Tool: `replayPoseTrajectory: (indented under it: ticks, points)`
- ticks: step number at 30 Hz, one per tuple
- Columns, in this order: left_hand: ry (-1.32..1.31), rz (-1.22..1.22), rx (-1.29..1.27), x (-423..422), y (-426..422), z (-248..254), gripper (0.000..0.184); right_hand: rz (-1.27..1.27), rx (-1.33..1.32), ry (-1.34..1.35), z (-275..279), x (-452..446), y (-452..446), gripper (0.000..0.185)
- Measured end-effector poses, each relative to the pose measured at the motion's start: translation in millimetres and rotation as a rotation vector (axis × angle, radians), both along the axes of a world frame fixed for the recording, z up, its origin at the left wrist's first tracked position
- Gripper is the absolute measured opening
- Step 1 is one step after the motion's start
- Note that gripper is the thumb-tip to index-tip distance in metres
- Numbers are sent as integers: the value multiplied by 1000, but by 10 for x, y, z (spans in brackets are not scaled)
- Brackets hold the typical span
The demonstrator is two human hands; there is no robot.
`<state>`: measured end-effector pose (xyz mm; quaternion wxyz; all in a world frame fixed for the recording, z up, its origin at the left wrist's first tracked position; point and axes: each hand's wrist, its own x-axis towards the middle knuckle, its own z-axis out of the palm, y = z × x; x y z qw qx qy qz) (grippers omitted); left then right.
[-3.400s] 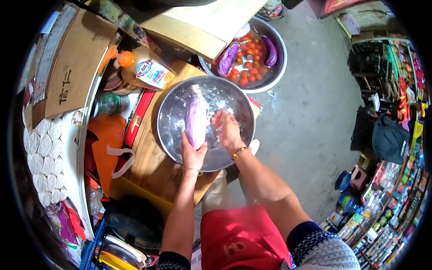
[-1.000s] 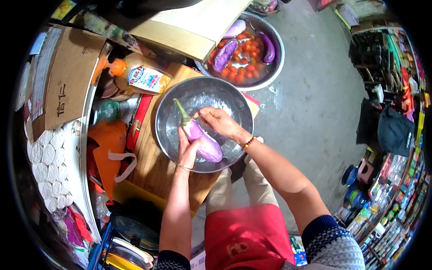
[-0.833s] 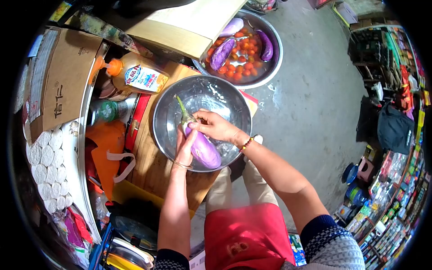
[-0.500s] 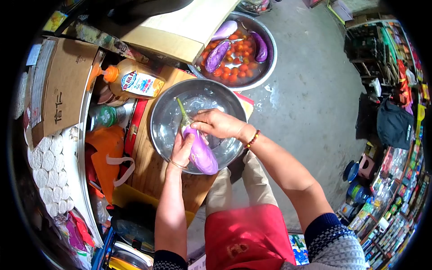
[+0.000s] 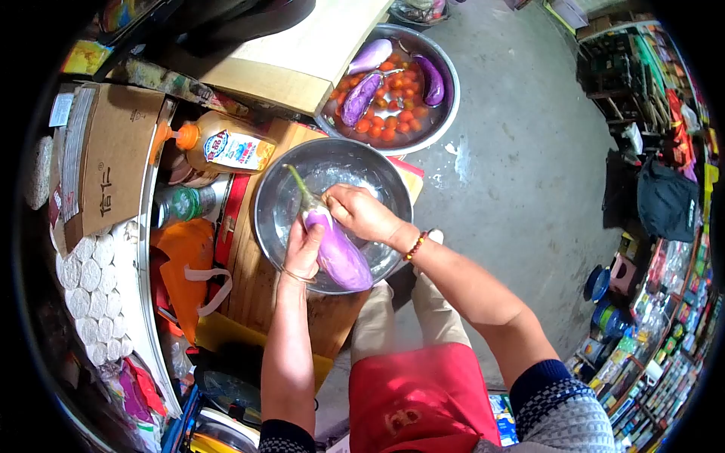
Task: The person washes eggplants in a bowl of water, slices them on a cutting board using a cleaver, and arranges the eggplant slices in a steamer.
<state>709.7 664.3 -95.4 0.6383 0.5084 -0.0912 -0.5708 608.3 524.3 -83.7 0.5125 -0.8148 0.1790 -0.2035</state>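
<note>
A purple eggplant with a green stem lies tilted over a metal basin of clear water. My left hand is closed around the eggplant's upper body from the left, thumb on top. On the other side, my right hand is closed, with its curled fingertips right beside the pale green calyx. Whatever those fingers pinch is hidden. The basin rests on a wooden board.
Behind stands a second basin with eggplants and small tomatoes in water. A wooden block or tabletop juts in at top left. An orange-capped bottle and a cardboard box are at left; packed shelves line the right.
The fingers of my right hand have curled in and shifted slightly right, off the top of the calyx. My left hand keeps its hold on the eggplant. The camera view has shifted a little.
</note>
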Motion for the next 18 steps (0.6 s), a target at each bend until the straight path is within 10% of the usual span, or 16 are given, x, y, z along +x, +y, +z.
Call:
replayPoseTrajectory:
  ticks: [5,7,18]
  points:
    - [-8,80,-9,-12,-75,123,45,-29,806,50,150,-99,-30,24]
    - [-135,81,190,-47,-113,168,53,-3,215,64,247,-84,-53,28]
    - [-703,-116,382,73,70,-234,51,250,-304,143,247,-144,-118,19]
